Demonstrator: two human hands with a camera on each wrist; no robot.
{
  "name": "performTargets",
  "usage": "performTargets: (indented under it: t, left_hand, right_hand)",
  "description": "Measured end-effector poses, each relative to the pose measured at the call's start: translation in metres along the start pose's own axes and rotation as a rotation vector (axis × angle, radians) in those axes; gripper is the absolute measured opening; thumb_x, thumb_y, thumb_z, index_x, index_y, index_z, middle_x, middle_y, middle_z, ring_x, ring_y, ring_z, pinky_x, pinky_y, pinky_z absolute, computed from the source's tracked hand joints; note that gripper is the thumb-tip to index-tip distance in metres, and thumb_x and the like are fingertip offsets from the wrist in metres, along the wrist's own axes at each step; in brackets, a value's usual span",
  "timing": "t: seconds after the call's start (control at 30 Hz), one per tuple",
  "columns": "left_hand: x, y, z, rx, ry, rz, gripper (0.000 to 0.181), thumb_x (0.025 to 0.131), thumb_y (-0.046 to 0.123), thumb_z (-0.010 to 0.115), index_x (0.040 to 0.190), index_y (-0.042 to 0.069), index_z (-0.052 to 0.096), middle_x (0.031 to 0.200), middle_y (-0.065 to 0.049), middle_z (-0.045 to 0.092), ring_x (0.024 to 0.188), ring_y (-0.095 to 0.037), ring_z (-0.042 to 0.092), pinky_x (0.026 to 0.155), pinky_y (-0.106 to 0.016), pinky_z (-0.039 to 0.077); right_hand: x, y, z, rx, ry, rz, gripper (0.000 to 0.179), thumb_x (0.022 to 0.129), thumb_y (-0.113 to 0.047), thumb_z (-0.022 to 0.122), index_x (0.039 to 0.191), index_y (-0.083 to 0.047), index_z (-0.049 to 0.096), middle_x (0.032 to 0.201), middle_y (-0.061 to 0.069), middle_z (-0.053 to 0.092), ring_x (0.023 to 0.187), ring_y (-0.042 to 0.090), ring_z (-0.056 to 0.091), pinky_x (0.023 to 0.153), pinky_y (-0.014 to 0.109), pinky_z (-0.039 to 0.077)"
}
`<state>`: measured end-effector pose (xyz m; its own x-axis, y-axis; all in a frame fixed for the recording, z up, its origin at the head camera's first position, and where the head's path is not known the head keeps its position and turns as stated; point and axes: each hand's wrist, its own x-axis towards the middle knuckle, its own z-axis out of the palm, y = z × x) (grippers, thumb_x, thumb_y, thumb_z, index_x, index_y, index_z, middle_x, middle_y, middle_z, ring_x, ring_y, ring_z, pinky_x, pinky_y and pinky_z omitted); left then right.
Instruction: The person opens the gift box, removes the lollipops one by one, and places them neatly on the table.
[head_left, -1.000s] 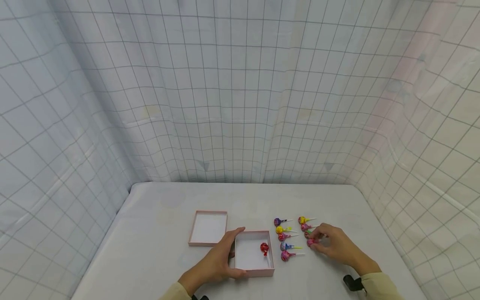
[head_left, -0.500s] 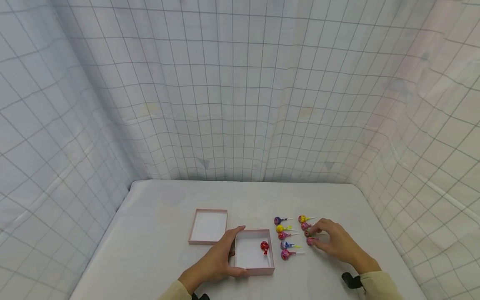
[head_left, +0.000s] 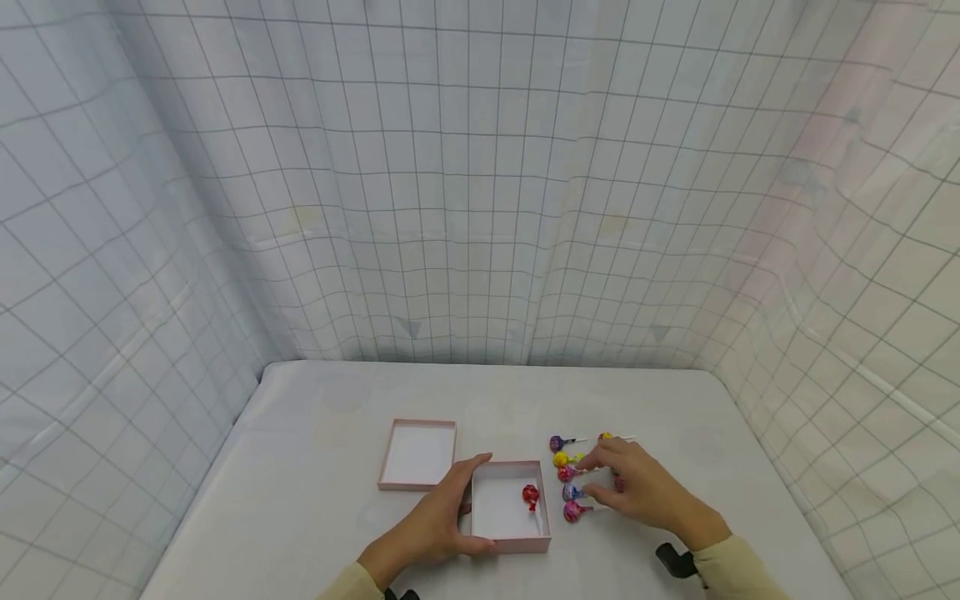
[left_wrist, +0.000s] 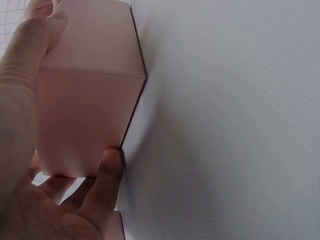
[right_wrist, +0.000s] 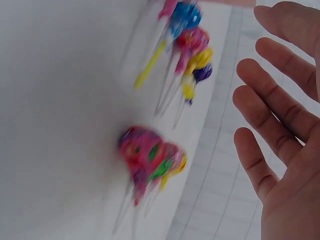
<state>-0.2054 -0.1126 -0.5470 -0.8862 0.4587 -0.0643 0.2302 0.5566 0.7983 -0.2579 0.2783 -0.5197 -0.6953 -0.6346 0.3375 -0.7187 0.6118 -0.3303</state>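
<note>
My left hand (head_left: 431,527) holds a small open pink box (head_left: 517,547) by its left side, thumb at the front and fingers reaching round to the back. Inside, a red lollipop (head_left: 530,493) lies near the right wall. My right hand (head_left: 641,492) hovers over the lollipops right of the box, thumb and fingers apart with nothing between them. Beneath its fingertips are a blue lollipop (head_left: 570,492), a pink one (head_left: 573,511) and a red-pink one (head_left: 566,474). The right wrist view shows a second group, with a pink lollipop (right_wrist: 142,150) in front; the hand partly hides this group in the head view.
The box's shallow lid (head_left: 417,454) lies inside up, behind and left of the box. A purple lollipop (head_left: 556,443) and a yellow one (head_left: 561,459) sit at the back of the near column. Gridded curtains (head_left: 480,208) enclose the white table (head_left: 300,467).
My right hand has moved left from the far lollipop column to the nearer one, and its fingers have spread without lifting a lollipop. My left hand keeps holding the box in place.
</note>
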Motion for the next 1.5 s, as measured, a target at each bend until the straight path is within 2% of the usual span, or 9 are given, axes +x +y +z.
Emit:
performTargets:
  t: [0.17, 0.3, 0.57, 0.7, 0.8, 1.0, 1.1, 1.2, 1.5]
  left_hand:
    - [0.0, -0.001, 0.0, 0.003, 0.005, 0.006, 0.13, 0.085, 0.052, 0.105, 0.185, 0.024, 0.027, 0.183, -0.006, 0.043, 0.15, -0.026, 0.056, 0.129, -0.046, 0.055]
    - [0.0, -0.002, 0.001, -0.005, 0.004, 0.012, 0.13, 0.086, 0.051, 0.105, 0.185, 0.023, 0.027, 0.182, -0.007, 0.043, 0.15, -0.027, 0.057, 0.127, -0.043, 0.056]
    - [-0.002, -0.002, 0.0, -0.005, 0.005, 0.031, 0.128, 0.087, 0.051, 0.104, 0.185, 0.023, 0.027, 0.182, -0.007, 0.043, 0.149, -0.026, 0.057, 0.122, -0.033, 0.059]
    - [-0.002, -0.002, -0.001, -0.006, 0.012, 0.05, 0.128, 0.087, 0.05, 0.105, 0.185, 0.021, 0.028, 0.181, -0.009, 0.044, 0.147, -0.026, 0.057, 0.119, -0.029, 0.058]
    - [-0.003, -0.002, -0.001, -0.01, 0.012, 0.051, 0.127, 0.087, 0.049, 0.105, 0.185, 0.021, 0.029, 0.181, -0.009, 0.044, 0.146, -0.026, 0.058, 0.117, -0.027, 0.058]
    - [-0.004, -0.001, -0.001, -0.02, 0.01, 0.052, 0.125, 0.087, 0.045, 0.105, 0.184, 0.021, 0.03, 0.181, -0.01, 0.044, 0.144, -0.026, 0.059, 0.112, -0.025, 0.06]
    - [-0.004, -0.002, -0.001, -0.028, 0.005, 0.049, 0.126, 0.087, 0.046, 0.105, 0.185, 0.022, 0.029, 0.18, -0.009, 0.044, 0.143, -0.025, 0.059, 0.111, -0.022, 0.06]
    - [-0.003, -0.003, 0.0, -0.03, 0.006, 0.053, 0.126, 0.087, 0.048, 0.104, 0.185, 0.022, 0.029, 0.18, -0.007, 0.045, 0.143, -0.023, 0.058, 0.111, -0.021, 0.059]
    - [-0.004, -0.006, 0.001, -0.022, 0.019, 0.079, 0.125, 0.088, 0.05, 0.103, 0.185, 0.02, 0.029, 0.178, -0.006, 0.047, 0.144, -0.024, 0.057, 0.111, -0.019, 0.058]
  right_hand:
    - [0.019, -0.018, 0.003, 0.013, -0.064, -0.071, 0.027, 0.1, -0.023, 0.095, 0.124, -0.022, 0.083, 0.12, -0.009, 0.081, 0.113, 0.013, 0.073, 0.1, 0.042, 0.067]
    - [0.031, -0.03, 0.008, -0.012, -0.123, -0.078, 0.027, 0.104, -0.034, 0.092, 0.129, -0.025, 0.083, 0.126, -0.013, 0.078, 0.117, 0.009, 0.071, 0.103, 0.04, 0.066]
    - [0.053, -0.049, 0.015, -0.071, -0.141, -0.197, 0.029, 0.103, -0.033, 0.091, 0.129, -0.023, 0.084, 0.122, -0.011, 0.075, 0.11, 0.008, 0.069, 0.097, 0.037, 0.061]
    - [0.062, -0.055, 0.019, -0.12, -0.206, -0.207, 0.026, 0.105, -0.038, 0.089, 0.127, -0.024, 0.084, 0.122, -0.011, 0.078, 0.116, 0.011, 0.07, 0.102, 0.041, 0.063]
    - [0.068, -0.058, 0.021, -0.181, -0.256, -0.213, 0.025, 0.106, -0.044, 0.087, 0.123, -0.026, 0.085, 0.118, -0.011, 0.081, 0.111, 0.01, 0.068, 0.102, 0.04, 0.062]
    - [0.078, -0.067, 0.025, -0.296, -0.305, -0.214, 0.024, 0.101, -0.05, 0.09, 0.11, -0.028, 0.088, 0.1, -0.016, 0.085, 0.09, 0.005, 0.05, 0.085, 0.027, 0.042]
    - [0.083, -0.074, 0.026, -0.331, -0.345, -0.193, 0.024, 0.098, -0.051, 0.093, 0.106, -0.029, 0.089, 0.091, -0.02, 0.082, 0.089, 0.005, 0.045, 0.084, 0.028, 0.034]
    - [0.088, -0.08, 0.027, -0.355, -0.384, -0.18, 0.024, 0.096, -0.053, 0.096, 0.103, -0.031, 0.089, 0.084, -0.022, 0.076, 0.091, 0.005, 0.047, 0.087, 0.031, 0.034]
    - [0.102, -0.088, 0.034, -0.254, -0.507, -0.225, 0.022, 0.094, -0.039, 0.1, 0.112, -0.031, 0.09, 0.098, -0.022, 0.083, 0.096, -0.002, 0.062, 0.091, 0.028, 0.04]
